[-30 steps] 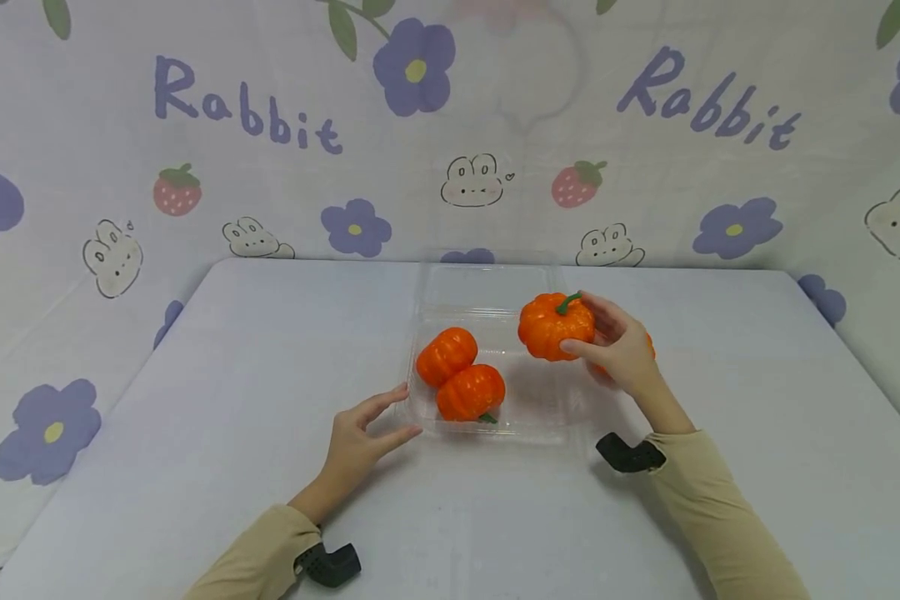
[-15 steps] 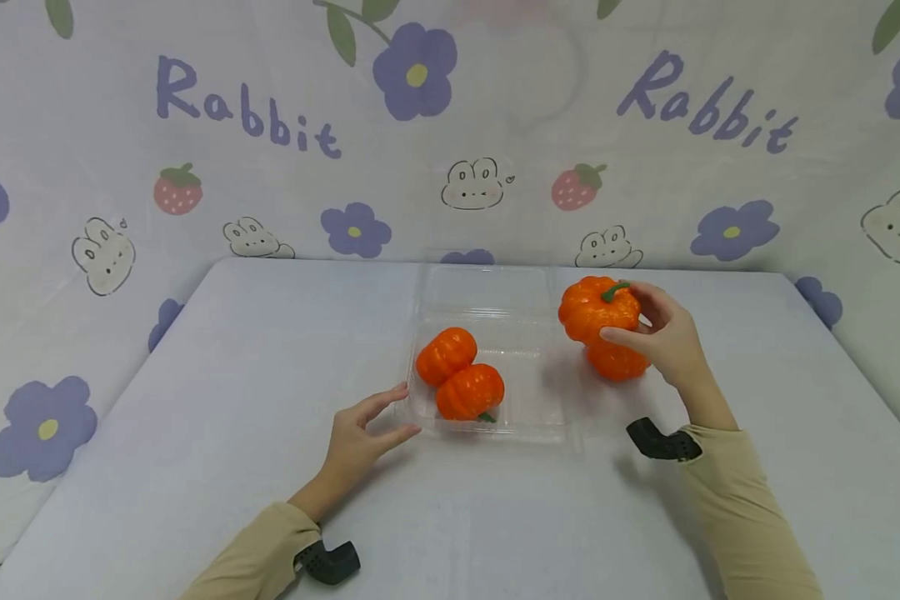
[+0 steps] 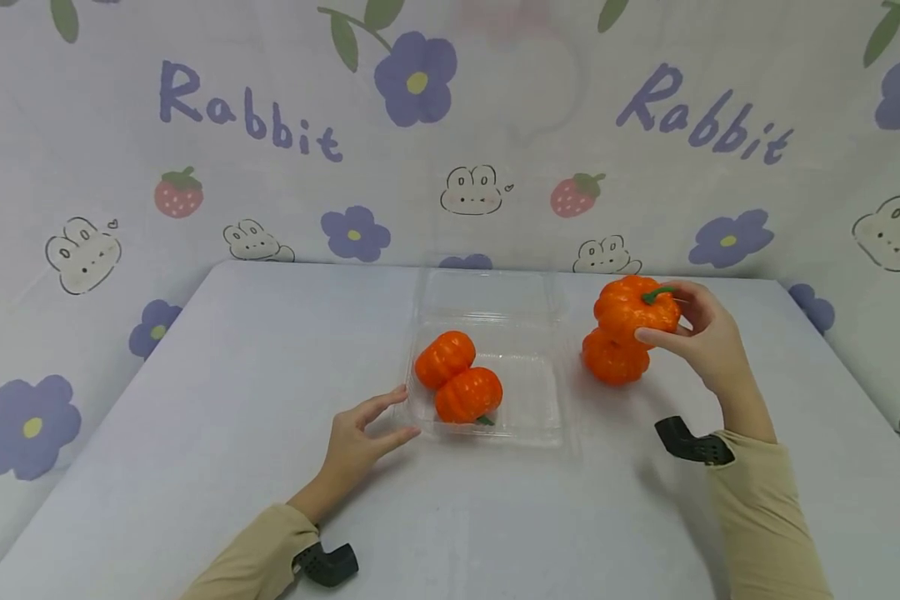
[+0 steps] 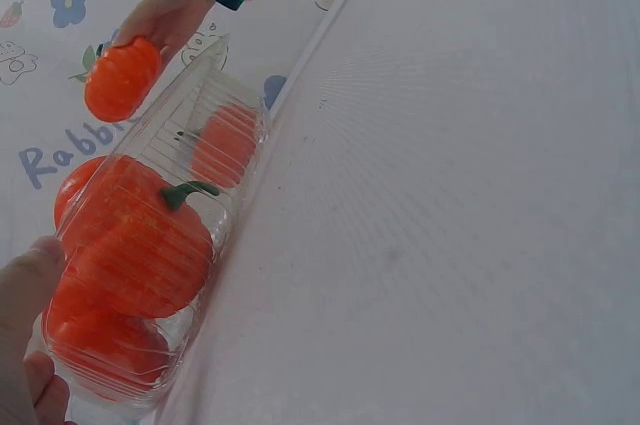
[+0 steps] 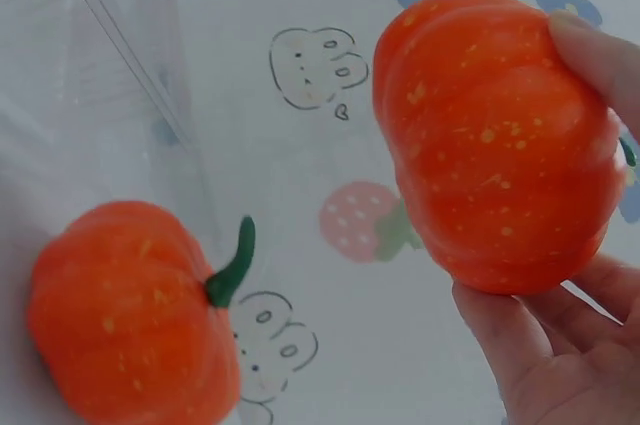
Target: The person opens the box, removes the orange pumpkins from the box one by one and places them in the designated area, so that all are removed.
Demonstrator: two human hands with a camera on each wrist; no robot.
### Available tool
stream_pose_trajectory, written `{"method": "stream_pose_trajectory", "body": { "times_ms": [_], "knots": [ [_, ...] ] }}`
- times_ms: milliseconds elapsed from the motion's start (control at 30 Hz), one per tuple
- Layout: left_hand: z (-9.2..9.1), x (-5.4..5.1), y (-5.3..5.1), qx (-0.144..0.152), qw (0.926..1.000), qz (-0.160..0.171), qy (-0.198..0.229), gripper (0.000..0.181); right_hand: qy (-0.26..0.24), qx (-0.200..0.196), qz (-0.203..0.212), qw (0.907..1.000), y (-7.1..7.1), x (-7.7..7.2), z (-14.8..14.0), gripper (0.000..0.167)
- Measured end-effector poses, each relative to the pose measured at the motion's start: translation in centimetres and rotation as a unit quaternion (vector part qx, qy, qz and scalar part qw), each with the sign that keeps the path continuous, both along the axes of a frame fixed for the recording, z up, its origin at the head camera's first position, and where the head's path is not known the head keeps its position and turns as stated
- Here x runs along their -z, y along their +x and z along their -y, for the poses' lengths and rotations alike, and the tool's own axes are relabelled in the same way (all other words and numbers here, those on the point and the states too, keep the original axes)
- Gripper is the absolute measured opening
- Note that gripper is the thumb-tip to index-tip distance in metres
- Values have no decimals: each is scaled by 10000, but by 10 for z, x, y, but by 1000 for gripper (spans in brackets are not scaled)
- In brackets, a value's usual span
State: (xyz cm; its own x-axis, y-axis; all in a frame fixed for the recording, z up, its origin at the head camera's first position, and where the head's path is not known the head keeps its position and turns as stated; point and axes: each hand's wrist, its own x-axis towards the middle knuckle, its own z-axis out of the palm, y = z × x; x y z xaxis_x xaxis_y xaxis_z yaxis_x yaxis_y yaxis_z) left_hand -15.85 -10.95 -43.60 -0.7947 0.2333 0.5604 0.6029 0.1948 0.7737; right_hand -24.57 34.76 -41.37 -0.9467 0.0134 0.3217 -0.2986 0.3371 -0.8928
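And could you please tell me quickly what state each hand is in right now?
Left hand: open, at the near left corner of the clear container.
Right hand: closed, holding an orange pumpkin in the air.

My left hand [image 3: 360, 435] at the near left corner of the container [image 3: 531, 400], on the table [image 3: 285, 350]; inside, toward the left, a front pumpkin [image 3: 465, 395] with a rear pumpkin [image 3: 446, 358] behind. Right of the container — a third pumpkin [image 3: 612, 362]; right of that, raised in my right hand [image 3: 716, 346], a fourth pumpkin [image 3: 632, 307].
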Motion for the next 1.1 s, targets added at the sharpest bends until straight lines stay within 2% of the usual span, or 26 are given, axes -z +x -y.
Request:
{"method": "stream_pose_trajectory", "body": {
  "times_ms": [67,100,133,167,233,333,400,500,600,700,733,933,1000,1100],
  "knots": [
    [0,0,1,2,10000,25,11,40,-25,64,94,9999,8,-10,2,66],
    [0,0,1,0,10000,18,6,41,174,192,133,9996,12,-14,2,65],
    [0,-1,1,-1,10000,24,5,41,158,213,234,9994,17,-21,4,65],
    [0,-1,1,-6,10000,18,-3,40,18,212,267,9994,20,-23,3,64],
    [1,-2,2,-16,10000,29,-8,41,203,281,382,9987,25,-29,-1,64],
    [0,-2,2,-36,10000,50,-24,40,226,423,451,9978,21,-20,-19,63],
    [0,-2,2,-39,10000,68,-33,40,498,545,479,9961,19,-15,-31,64],
    [0,-3,2,-47,10000,42,-62,40,371,489,437,9972,17,-9,-44,63],
    [0,-3,2,-70,9999,-18,-99,40,466,331,483,9972,17,-5,-55,62],
    [1,-3,1,-81,9999,-56,-130,40,478,411,659,9958,23,-7,-58,59],
    [1,-3,1,-80,9999,-61,-134,40,641,410,703,9946,28,-11,-56,58],
    [1,-3,2,-80,9999,-39,-128,41,806,561,886,9912,59,-46,-29,44],
    [1,-3,2,-68,9999,-15,-102,41,878,665,952,9893,49,-27,-47,46],
    [0,-2,2,-30,10000,-35,-59,40,982,744,1120,9860,41,-9,-66,52]
  ]
}}
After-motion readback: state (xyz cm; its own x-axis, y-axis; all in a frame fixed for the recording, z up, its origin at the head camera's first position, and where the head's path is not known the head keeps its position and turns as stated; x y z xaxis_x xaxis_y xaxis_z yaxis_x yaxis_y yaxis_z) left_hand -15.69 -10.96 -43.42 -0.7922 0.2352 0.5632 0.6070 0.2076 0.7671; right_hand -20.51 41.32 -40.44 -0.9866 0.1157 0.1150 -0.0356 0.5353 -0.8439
